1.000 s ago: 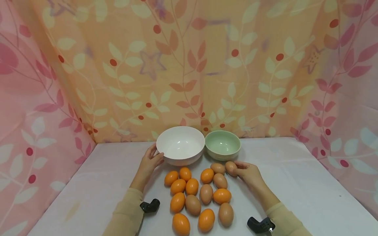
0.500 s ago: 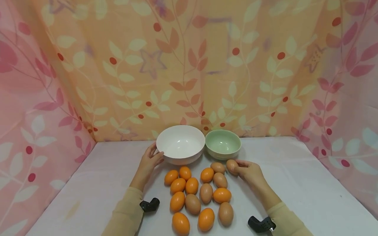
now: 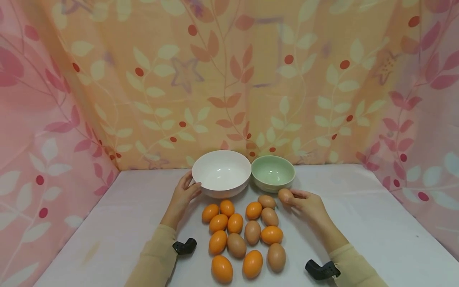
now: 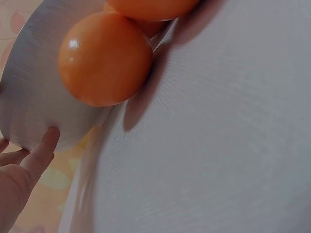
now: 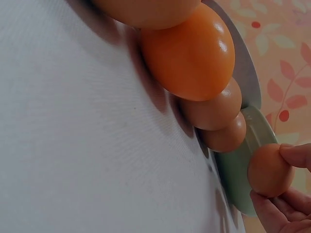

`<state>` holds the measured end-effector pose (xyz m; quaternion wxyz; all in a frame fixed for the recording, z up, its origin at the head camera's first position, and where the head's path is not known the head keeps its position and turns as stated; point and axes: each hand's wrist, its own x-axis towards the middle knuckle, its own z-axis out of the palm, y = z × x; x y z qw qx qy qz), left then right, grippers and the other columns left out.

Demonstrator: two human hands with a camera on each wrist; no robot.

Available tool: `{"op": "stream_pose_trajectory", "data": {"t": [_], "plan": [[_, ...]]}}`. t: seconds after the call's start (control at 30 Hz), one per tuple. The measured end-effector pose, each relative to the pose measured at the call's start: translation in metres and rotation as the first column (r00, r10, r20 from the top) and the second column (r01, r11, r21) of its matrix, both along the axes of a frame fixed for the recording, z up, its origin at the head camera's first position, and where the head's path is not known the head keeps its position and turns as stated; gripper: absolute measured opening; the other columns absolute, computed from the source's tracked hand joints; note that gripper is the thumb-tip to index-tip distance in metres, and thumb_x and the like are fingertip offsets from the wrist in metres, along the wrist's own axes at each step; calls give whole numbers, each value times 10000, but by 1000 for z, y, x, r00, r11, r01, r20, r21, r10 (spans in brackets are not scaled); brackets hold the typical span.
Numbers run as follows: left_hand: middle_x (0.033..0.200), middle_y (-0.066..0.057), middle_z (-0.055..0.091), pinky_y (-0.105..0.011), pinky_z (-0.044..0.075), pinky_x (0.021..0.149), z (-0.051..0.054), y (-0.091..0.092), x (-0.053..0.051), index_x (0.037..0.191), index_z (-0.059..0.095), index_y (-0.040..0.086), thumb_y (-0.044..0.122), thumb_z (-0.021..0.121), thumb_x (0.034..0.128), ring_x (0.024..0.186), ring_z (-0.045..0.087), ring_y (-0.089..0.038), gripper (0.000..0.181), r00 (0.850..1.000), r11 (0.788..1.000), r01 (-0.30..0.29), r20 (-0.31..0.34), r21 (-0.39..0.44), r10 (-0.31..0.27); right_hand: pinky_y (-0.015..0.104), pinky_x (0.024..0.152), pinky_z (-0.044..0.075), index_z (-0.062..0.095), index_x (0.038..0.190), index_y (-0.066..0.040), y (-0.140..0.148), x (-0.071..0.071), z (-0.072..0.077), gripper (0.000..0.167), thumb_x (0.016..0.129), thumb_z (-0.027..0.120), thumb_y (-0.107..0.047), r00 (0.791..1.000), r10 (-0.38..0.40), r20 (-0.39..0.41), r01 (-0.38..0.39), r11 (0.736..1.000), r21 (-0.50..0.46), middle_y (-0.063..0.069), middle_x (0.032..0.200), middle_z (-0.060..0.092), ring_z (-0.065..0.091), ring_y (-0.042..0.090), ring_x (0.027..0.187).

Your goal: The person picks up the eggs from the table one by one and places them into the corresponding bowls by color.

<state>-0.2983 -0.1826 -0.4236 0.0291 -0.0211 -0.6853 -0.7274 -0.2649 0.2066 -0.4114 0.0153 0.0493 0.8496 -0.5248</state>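
In the head view my right hand [image 3: 310,205] pinches a brown egg [image 3: 285,195] between thumb and fingers, just in front of the green bowl [image 3: 273,175]. The right wrist view shows this egg [image 5: 270,170] held before the green bowl's outer wall [image 5: 238,179]. My left hand [image 3: 182,197] rests against the left side of the white bowl [image 3: 221,175]. In the left wrist view its thumb touches the outside of the white bowl [image 4: 43,97]; the other fingers are partly hidden. Both bowls stand side by side with nothing inside.
Orange eggs [image 3: 235,223] and brown eggs [image 3: 276,258] lie in loose rows on the white tabletop [image 3: 358,223], in front of the bowls and between my arms. A patterned curtain [image 3: 229,79] hangs behind the table. Each wrist carries a black device [image 3: 184,246].
My right hand has raised the brown egg slightly and brought it toward the green bowl, away from the neighbouring egg. The left hand stays at the white bowl. The head view has shifted slightly.
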Motion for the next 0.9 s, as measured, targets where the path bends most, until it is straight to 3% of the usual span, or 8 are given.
{"op": "stream_pose_trajectory", "data": {"t": [0.2,0.33,0.67,0.9], "plan": [[1658,-134,202,-543,409,1138,-1,1,-2,1573,213,57,74,581,984,1446,370,-373,695,1000,1000,-13,14,13,12,131,792,512,552,1385,22,1,1,6,630,894,740,-326,1000,21,2,-21,998,-65,189,1388,593,590,-47,949],[1659,-130,204,-538,413,1138,-1,1,-2,1572,216,57,84,579,989,1446,373,-369,688,1000,1000,-9,15,7,9,104,771,513,532,1397,34,0,1,6,622,899,737,-278,1000,17,10,-16,993,-119,188,1391,589,569,-109,884],[1659,-146,193,-545,412,1135,0,0,1,1571,209,46,77,573,991,1445,374,-377,686,1000,1000,-11,7,-7,11,98,802,516,520,1408,31,-3,6,10,616,910,723,-268,1000,13,6,-12,990,-142,200,1406,571,594,-97,905],[1657,-156,193,-544,417,1129,1,1,0,1566,219,38,65,572,988,1450,361,-392,678,1000,1000,-14,3,-13,14,178,929,534,534,1405,6,-4,7,16,619,909,722,-313,1000,11,0,-11,993,-117,174,1429,564,618,38,1082]]}}
